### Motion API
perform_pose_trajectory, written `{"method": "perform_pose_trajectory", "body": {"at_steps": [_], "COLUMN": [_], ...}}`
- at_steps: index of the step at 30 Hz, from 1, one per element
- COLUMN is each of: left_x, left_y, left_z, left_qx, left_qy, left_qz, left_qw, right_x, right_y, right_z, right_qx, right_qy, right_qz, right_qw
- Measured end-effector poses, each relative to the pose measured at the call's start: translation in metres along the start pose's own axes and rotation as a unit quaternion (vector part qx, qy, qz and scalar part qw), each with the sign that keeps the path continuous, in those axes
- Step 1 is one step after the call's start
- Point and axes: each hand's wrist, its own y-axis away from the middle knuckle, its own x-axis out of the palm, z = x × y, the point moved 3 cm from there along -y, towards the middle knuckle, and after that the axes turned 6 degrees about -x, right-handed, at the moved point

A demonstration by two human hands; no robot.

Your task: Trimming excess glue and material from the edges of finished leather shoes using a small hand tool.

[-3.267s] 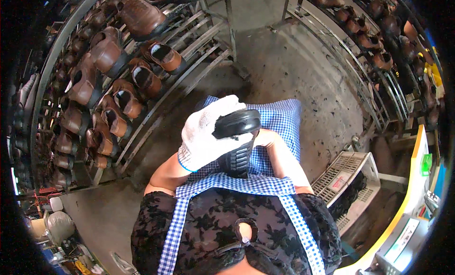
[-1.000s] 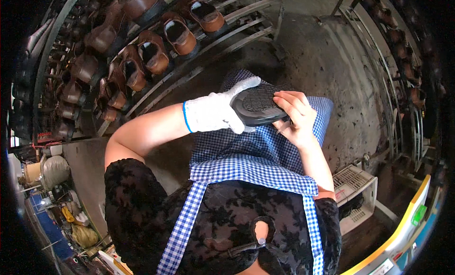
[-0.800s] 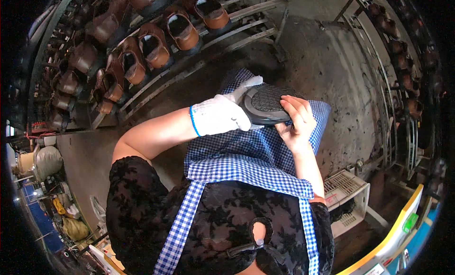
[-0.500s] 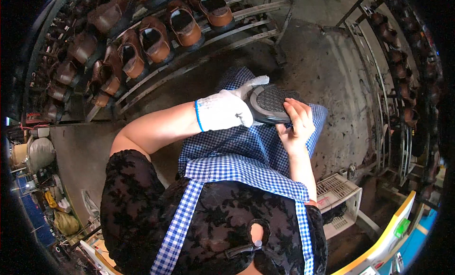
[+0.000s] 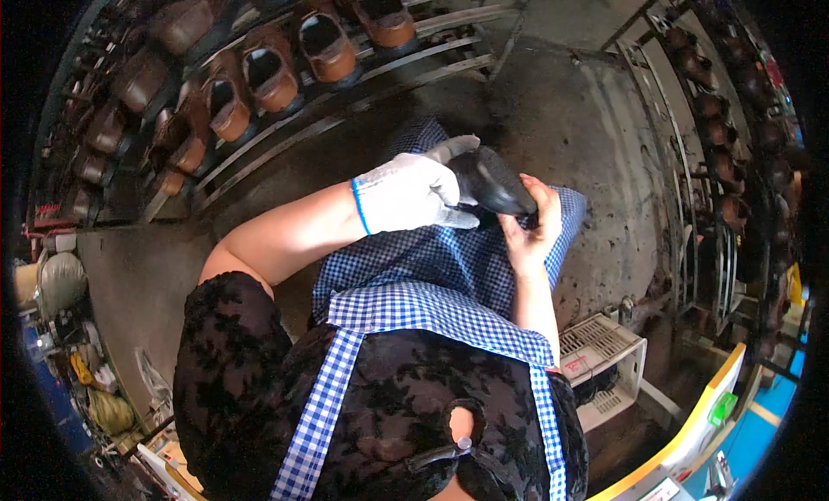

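A black shoe (image 5: 490,183) is held between my hands, tilted so that its side and part of the dark sole face up. My left hand (image 5: 410,192), in a white work glove with a blue cuff edge, grips one end, with thumb and fingers around it. My bare right hand (image 5: 534,229) pinches the other end between thumb and fingers. Below the shoe hangs my blue-and-white checked apron (image 5: 440,315). The inside of the shoe is out of sight.
At the upper left, a metal rack (image 5: 345,91) holds rows of brown shoes (image 5: 328,48). Another shoe rack (image 5: 669,138) runs along the right. A pale slatted plastic box (image 5: 604,350) stands at the lower right, near a yellow-edged table (image 5: 699,419).
The shoe has been turned: its textured sole faced up before, and now its black side shows more. My left fingers have shifted around it, and my right hand has moved slightly left.
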Motion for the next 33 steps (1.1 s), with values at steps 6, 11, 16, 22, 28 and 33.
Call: {"method": "perform_pose_trajectory", "body": {"at_steps": [6,11,16,22,28,33], "left_x": [0.003,0.008,0.002,0.003,0.004,0.000], "left_y": [-0.009,-0.005,-0.004,-0.021,-0.030,-0.027], "left_z": [-0.026,-0.031,-0.034,-0.072,-0.082,-0.083], "left_qx": [-0.072,-0.037,0.044,0.132,0.043,-0.052], "left_qy": [0.406,0.282,0.109,0.010,-0.051,0.056], "left_qz": [0.021,-0.038,-0.091,-0.040,0.029,0.042], "left_qw": [0.911,0.958,0.989,0.990,0.997,0.996], "right_x": [-0.008,-0.015,-0.014,-0.007,-0.003,-0.001], "right_y": [-0.001,-0.007,-0.006,-0.010,-0.013,-0.014], "right_z": [-0.008,-0.007,-0.008,-0.002,0.006,0.010], "right_qx": [0.230,0.247,0.266,0.293,0.263,0.264], "right_qy": [-0.314,-0.366,-0.410,-0.431,-0.386,-0.394], "right_qz": [-0.082,-0.081,-0.066,0.000,0.053,0.065], "right_qw": [0.917,0.894,0.870,0.853,0.883,0.878]}}
